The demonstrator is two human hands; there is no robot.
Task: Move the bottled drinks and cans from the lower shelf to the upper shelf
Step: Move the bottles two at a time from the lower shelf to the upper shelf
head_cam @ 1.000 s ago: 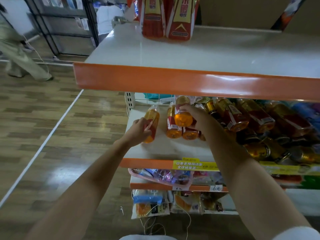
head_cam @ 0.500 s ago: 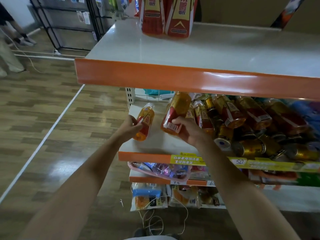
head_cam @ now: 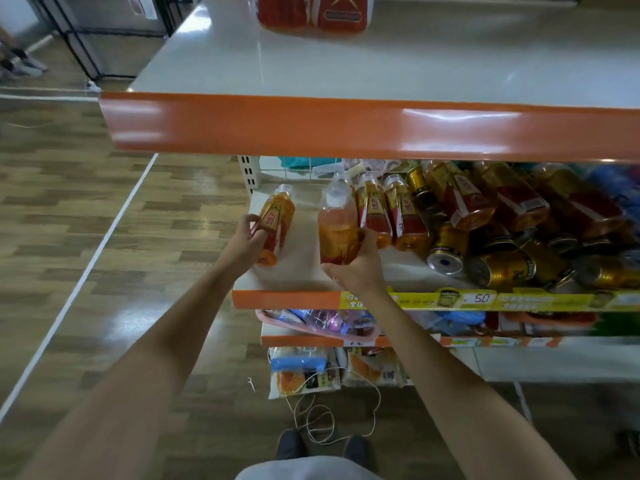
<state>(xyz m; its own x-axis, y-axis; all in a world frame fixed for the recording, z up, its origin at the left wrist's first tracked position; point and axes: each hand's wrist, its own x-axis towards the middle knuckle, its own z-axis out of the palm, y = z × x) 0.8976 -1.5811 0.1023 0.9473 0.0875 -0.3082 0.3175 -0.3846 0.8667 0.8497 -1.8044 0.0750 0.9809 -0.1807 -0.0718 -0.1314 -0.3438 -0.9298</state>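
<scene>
Two red-labelled bottles (head_cam: 313, 12) are stood at the back of the white, orange-edged upper shelf (head_cam: 346, 71). On the lower shelf (head_cam: 298, 268), orange drink bottles (head_cam: 401, 216) are laid beside gold cans (head_cam: 498, 268), heaped rightward

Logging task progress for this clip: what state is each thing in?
left hand, grips the left bottle
left bottle, tilted over the lower shelf
right hand, grips the right bottle near its base
right bottle, nearly upright
other bottles, lying on the lower shelf
cans, lying on their sides
upper shelf, two red-labelled bottles at its back
</scene>
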